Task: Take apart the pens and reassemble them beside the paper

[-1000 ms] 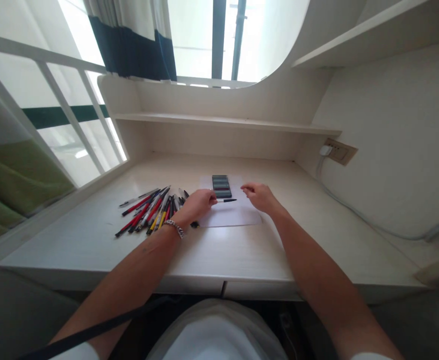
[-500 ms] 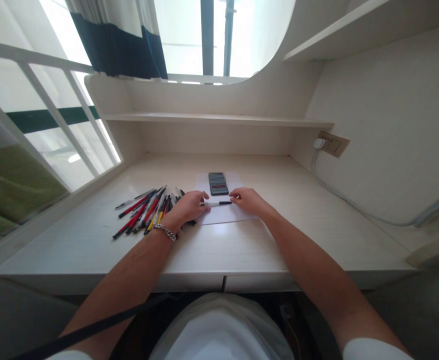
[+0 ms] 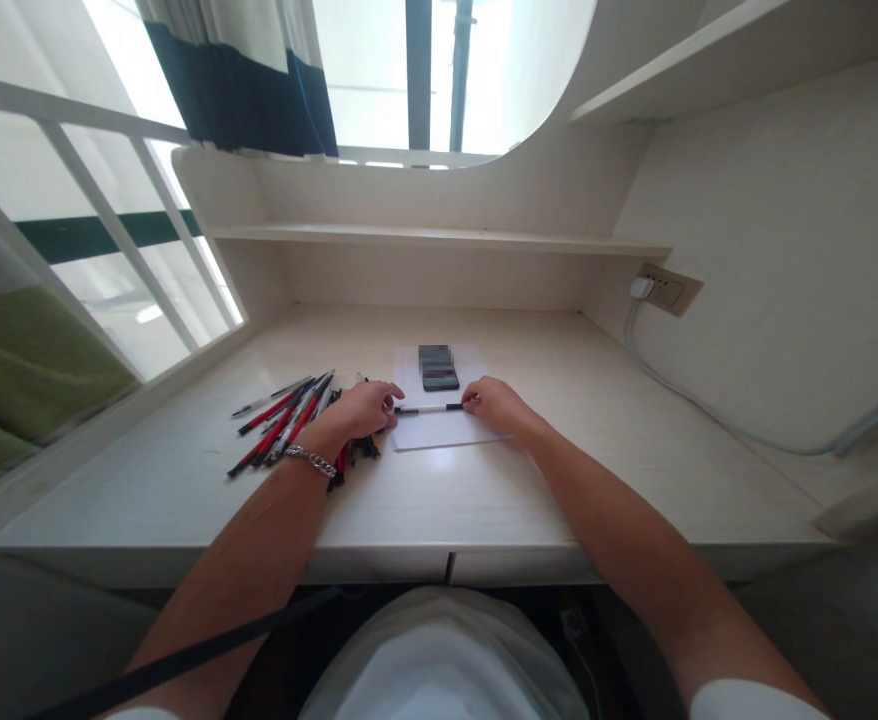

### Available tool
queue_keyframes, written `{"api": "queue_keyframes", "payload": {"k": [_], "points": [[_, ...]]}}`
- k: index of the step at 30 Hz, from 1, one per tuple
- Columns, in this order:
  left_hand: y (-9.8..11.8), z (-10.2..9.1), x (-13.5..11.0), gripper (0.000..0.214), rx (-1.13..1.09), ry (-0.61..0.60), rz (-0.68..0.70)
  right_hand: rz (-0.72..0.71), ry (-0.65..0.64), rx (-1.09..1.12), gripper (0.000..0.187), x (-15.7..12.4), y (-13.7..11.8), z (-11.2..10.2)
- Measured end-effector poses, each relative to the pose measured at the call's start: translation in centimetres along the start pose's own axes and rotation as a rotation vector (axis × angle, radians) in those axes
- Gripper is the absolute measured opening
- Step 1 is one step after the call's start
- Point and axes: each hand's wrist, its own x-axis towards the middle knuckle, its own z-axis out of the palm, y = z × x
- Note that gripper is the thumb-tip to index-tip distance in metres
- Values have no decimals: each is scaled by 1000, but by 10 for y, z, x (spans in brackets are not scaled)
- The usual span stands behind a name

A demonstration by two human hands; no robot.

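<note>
A slim pen (image 3: 431, 408) with a white barrel and dark ends lies level over a white sheet of paper (image 3: 439, 432). At its left end, my left hand (image 3: 370, 410) has thumb and fingers closed around the tip. My right hand (image 3: 488, 402) pinches the opposite end, its fingertips curled together. Beneath and beside my left hand spreads a heap of pens (image 3: 281, 425) in red, black, white and grey, partly hidden by that hand and wrist. Just beyond the pen, a dark phone (image 3: 439, 368) rests on the paper.
The white desk (image 3: 589, 480) has a raised shelf (image 3: 439, 236) along its back. On the right wall, a white plug sits in a socket (image 3: 670, 290), and its grey cable (image 3: 709, 410) runs down the desk's right side. A railing (image 3: 101, 210) stands at the left.
My left hand has shifted left toward the heap, and more of the pen's left part now shows. My right hand has stayed nearly in place.
</note>
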Motion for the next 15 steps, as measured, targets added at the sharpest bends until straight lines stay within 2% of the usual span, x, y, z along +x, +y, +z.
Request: {"api": "queue_keyframes", "payload": {"k": [7, 11, 15], "points": [[1, -4, -1, 49, -29, 20, 5, 20, 15, 70, 23, -2, 5, -1], [21, -9, 6, 38, -22, 88, 37, 28, 26, 136, 21, -1, 15, -2], [44, -6, 20, 31, 9, 88, 83, 41, 19, 158, 20, 1, 18, -1]]}}
